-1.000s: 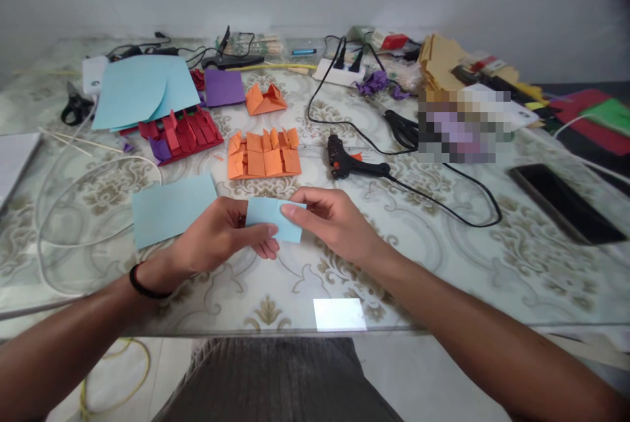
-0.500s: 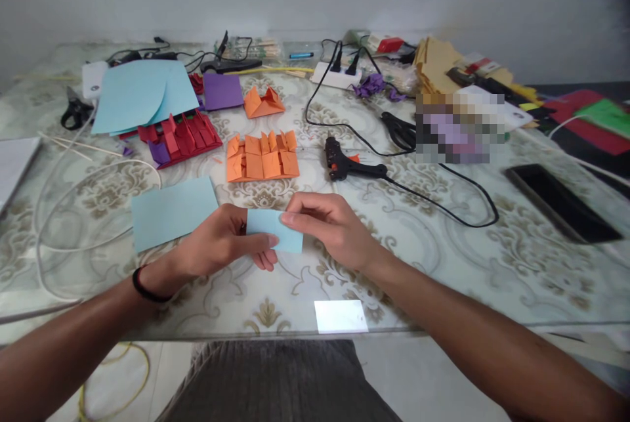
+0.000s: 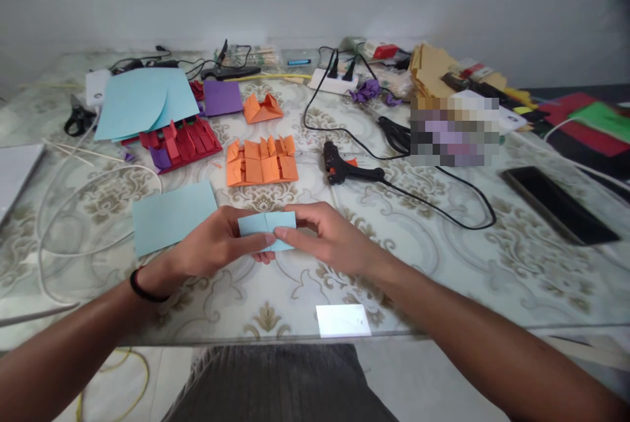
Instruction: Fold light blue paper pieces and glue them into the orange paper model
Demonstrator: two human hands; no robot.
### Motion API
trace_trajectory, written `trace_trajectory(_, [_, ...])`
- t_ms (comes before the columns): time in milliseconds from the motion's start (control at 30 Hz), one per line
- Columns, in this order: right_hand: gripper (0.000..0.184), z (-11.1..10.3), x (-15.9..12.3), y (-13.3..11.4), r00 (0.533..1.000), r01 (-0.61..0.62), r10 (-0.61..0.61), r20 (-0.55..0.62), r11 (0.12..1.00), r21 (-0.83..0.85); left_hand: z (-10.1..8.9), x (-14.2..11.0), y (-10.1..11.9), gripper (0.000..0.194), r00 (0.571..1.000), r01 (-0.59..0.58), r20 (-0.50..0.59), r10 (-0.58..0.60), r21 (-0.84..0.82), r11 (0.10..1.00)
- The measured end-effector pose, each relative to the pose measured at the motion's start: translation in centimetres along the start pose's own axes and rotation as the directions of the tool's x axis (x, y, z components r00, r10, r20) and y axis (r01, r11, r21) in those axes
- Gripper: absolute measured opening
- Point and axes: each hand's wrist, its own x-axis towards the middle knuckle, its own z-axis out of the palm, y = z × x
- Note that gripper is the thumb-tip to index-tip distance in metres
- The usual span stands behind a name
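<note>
A small folded piece of light blue paper point(image 3: 253, 223) is held between both hands above the table, with a crease line down its middle. My left hand point(image 3: 219, 241) grips its left side, thumb on the near face and fingers behind. My right hand point(image 3: 329, 235) pinches its right side, the thumb close to the left thumb near the crease. A flat light blue sheet point(image 3: 172, 215) lies on the table just left of my left hand. Beyond the hands sit folded orange paper pieces point(image 3: 262, 163) and a smaller orange folded piece point(image 3: 263, 108).
A black glue gun point(image 3: 349, 169) with its cord lies beyond my right hand. Red folded paper point(image 3: 189, 144), large blue sheets point(image 3: 142, 100) and a purple square point(image 3: 223, 98) are at back left. A phone point(image 3: 558, 204) lies right; a white power strip point(image 3: 335, 82) stands behind.
The small blue paper now shows two panels meeting at a middle line, where one plain face showed before. My right thumb has moved left, close to my left thumb.
</note>
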Motion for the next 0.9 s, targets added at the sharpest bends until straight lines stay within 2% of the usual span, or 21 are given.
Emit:
trace_trajectory(167, [0.026, 0.03, 0.06, 0.15, 0.999, -0.01, 0.012, 0.036, 0.998, -0.061, -0.08, 0.25, -0.31, 0.023, 0.995, -0.055, -0.078, 0.057, 0.024, 0.998])
trace_trajectory(233, [0.025, 0.1, 0.07, 0.17, 1.0, -0.018, 0.02, 0.023, 0.995, -0.098, -0.08, 0.28, -0.33, 0.023, 0.994, -0.058, -0.089, 0.058, 0.001, 0.998])
trace_trajectory(400, [0.025, 0.04, 0.07, -0.02, 0.999, 0.014, -0.018, -0.026, 0.988, -0.151, -0.01, 0.22, -0.15, 0.022, 0.979, -0.073, -0.195, 0.065, -0.035, 0.997])
trace_trajectory(500, [0.024, -0.04, 0.1, -0.16, 0.999, 0.033, -0.037, -0.015, 0.971, -0.235, 0.02, 0.19, -0.26, 0.024, 0.984, -0.048, -0.169, 0.047, 0.0, 0.999])
trace_trajectory(600, [0.03, 0.0, 0.19, -0.1, 0.994, 0.104, -0.111, -0.001, 0.936, -0.337, 0.07, 0.13, -0.37, 0.023, 0.991, -0.06, -0.114, 0.076, 0.144, 0.988])
trace_trajectory(700, [0.034, 0.02, 0.24, -0.08, 0.984, 0.154, -0.178, -0.024, 0.905, -0.398, 0.08, 0.0, -0.32, 0.025, 0.985, -0.092, -0.122, 0.123, 0.237, 0.967])
trace_trajectory(900, [0.022, -0.27, 0.11, -0.5, 0.982, 0.124, -0.162, -0.098, 0.941, -0.316, -0.06, -0.03, -0.36, 0.029, 0.977, -0.099, -0.16, 0.138, 0.23, 0.968])
